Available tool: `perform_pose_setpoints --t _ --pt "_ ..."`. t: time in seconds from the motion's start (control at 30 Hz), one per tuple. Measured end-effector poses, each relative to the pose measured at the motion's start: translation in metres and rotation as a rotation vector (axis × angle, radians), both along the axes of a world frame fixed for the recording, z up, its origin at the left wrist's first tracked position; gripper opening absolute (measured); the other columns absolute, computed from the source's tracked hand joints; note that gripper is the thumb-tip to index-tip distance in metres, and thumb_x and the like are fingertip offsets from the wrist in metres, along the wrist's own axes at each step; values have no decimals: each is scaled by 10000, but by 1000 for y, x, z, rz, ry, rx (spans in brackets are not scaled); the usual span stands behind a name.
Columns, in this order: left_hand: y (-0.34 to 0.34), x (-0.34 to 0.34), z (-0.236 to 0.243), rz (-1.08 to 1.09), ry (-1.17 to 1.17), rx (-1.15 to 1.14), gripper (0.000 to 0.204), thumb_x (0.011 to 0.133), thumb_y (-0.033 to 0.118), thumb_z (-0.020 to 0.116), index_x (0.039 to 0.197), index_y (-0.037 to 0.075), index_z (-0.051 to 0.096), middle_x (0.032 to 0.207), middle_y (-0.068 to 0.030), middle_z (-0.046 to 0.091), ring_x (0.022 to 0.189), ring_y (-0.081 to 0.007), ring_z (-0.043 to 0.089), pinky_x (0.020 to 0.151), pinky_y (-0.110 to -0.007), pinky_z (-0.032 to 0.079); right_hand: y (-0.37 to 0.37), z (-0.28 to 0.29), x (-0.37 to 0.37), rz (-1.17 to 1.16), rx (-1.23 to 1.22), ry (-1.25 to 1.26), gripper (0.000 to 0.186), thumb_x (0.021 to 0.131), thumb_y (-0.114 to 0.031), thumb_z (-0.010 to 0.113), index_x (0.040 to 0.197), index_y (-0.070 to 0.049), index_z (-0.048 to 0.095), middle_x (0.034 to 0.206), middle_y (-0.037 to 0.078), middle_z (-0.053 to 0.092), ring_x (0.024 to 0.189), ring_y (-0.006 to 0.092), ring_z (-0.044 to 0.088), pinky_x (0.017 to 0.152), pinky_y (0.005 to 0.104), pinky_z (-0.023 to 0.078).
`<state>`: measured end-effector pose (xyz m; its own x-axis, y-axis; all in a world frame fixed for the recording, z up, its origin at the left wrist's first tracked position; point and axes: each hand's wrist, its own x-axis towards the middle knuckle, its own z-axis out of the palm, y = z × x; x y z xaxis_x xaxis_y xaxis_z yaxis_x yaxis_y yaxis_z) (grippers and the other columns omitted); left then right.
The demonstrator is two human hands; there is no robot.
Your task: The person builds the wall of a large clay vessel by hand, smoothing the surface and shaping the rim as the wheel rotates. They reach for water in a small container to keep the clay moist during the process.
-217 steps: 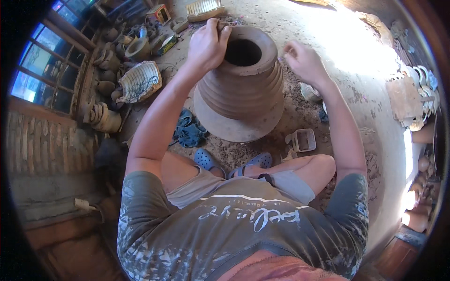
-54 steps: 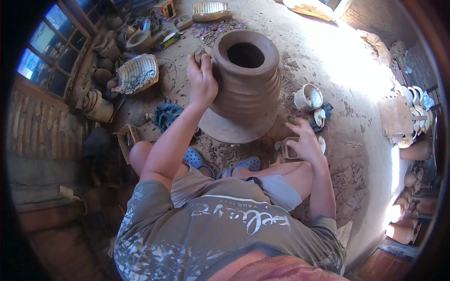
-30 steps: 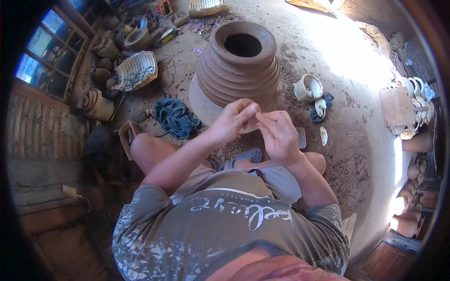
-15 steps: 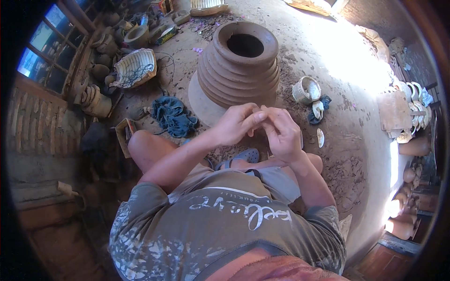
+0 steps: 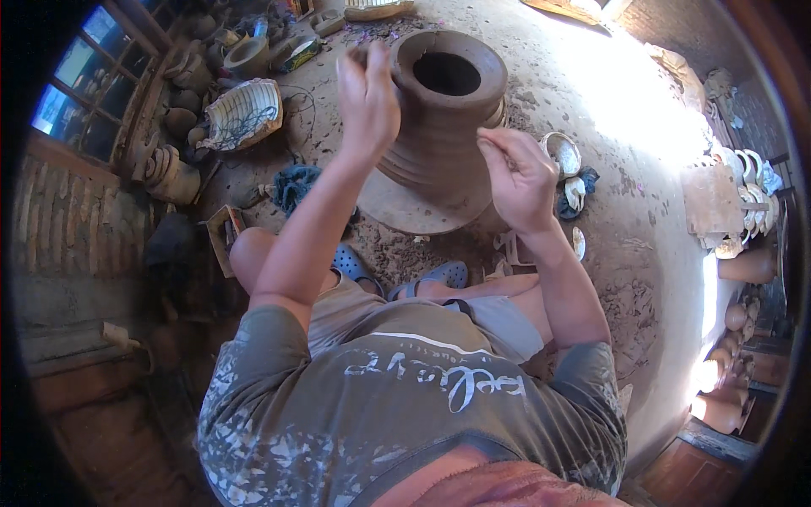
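Observation:
A tall brown clay pot (image 5: 439, 144) with a ridged wall and a wide open mouth stands on a round clay disc (image 5: 397, 211) on the dirt floor in front of me. My left hand (image 5: 367, 97) is raised beside the left of the rim, its fingers curled on what looks like a small lump of clay. Lower down, my right hand (image 5: 519, 177) hovers in front of the pot's right side with its fingers loosely bent; whether it holds anything is unclear. I am sitting with my knees bent, blue sandals (image 5: 439, 275) on my feet.
A woven basket (image 5: 245, 114) and a blue cloth (image 5: 291, 186) lie to the left, with a small wooden box (image 5: 224, 237) nearer me. White bowls (image 5: 562, 152) sit right of the pot. Clay vessels line the left wall (image 5: 169, 173) under a window and the right edge (image 5: 748, 266).
My hands, pressed together in front of my chest half a second ago, have parted. The left has risen to the pot's rim and the right has moved up toward the pot's right side.

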<state>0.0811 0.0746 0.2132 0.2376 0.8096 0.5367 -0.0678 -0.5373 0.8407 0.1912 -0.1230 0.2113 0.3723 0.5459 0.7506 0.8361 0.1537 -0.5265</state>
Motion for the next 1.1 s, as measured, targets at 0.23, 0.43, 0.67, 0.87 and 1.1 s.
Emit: perform_pose_setpoints --t 0.23,0.43,0.67,0.87,1.1 --pt "48 63 -12 53 189 -69 536 1037 381 647 1167 -129 542 1211 -348 651 1152 -453 652 977 -498 505 43 18 15 -3 -39 -381 132 797 -40 798 920 -79 773 893 67 727 889 270 675 797 379 567" --pt "49 51 -2 -28 283 -48 537 1033 408 658 1171 -96 532 1125 -364 679 1102 -514 663 937 -518 525 53 19 29 37 -102 -443 113 809 -97 799 917 -107 770 903 27 705 938 254 649 825 392 547" --pt "86 53 -12 -113 392 142 505 1052 414 643 1223 -51 546 1137 -317 691 1082 -480 669 946 -489 521 70 23 29 73 -89 -533 63 791 -140 813 843 -147 779 862 -14 667 921 220 627 826 386 476" --pt "88 52 18 -401 504 -41 339 1121 263 536 1304 -22 537 1247 -145 672 1184 -210 619 1029 -371 493 68 23 39 118 -74 -534 81 777 -147 837 847 -146 798 850 -19 670 913 215 627 822 380 479" --pt "117 66 -7 -540 328 63 399 1079 301 623 1308 -14 537 1241 -127 666 1135 -199 625 976 -360 517 48 24 72 227 -73 -489 119 795 -76 857 900 -105 808 906 19 716 923 234 631 822 388 497"
